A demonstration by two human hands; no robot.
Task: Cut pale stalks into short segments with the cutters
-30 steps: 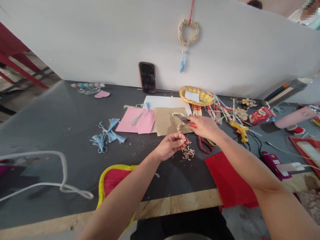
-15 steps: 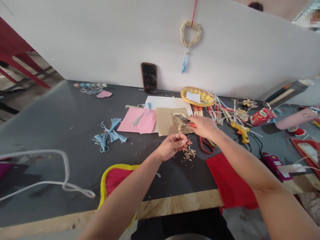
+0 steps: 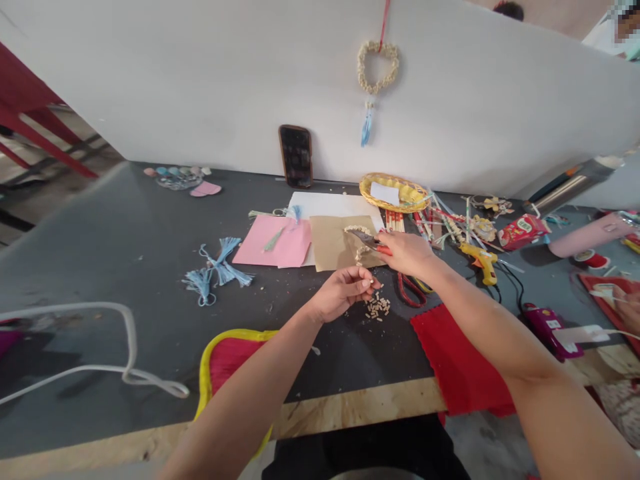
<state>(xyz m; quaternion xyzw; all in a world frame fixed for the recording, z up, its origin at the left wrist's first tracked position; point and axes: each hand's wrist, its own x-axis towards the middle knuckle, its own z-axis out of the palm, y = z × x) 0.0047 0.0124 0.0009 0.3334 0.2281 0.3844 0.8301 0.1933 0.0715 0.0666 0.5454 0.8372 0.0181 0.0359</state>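
Observation:
My right hand [image 3: 407,255] is closed around red-handled pliers [image 3: 366,238], whose dark jaws point left over a brown paper sheet [image 3: 327,243]. Beneath the jaws, a curved row of small pale pieces [image 3: 358,255] lies on the paper. Just in front of it, my left hand [image 3: 347,292] pinches a small pale piece [image 3: 371,283] between thumb and fingertips. A scattered pile of short pale pieces [image 3: 379,307] rests on the dark tabletop beside those fingers. Pink paper [image 3: 250,247] and white paper [image 3: 325,201] lie left of and behind the brown sheet.
A beaded heart [image 3: 361,70] with a blue tassel hangs on the white partition. Blue tassels [image 3: 225,263], a phone [image 3: 296,157], a wicker basket [image 3: 367,193], a yellow glue gun [image 3: 483,262] and red cloth [image 3: 460,360] are around. Another person's hand [image 3: 627,310] is at far right.
Another person's hand has come into view over the red tray at the far right. My own hands hold nearly the same pose; the whole view has shifted slightly.

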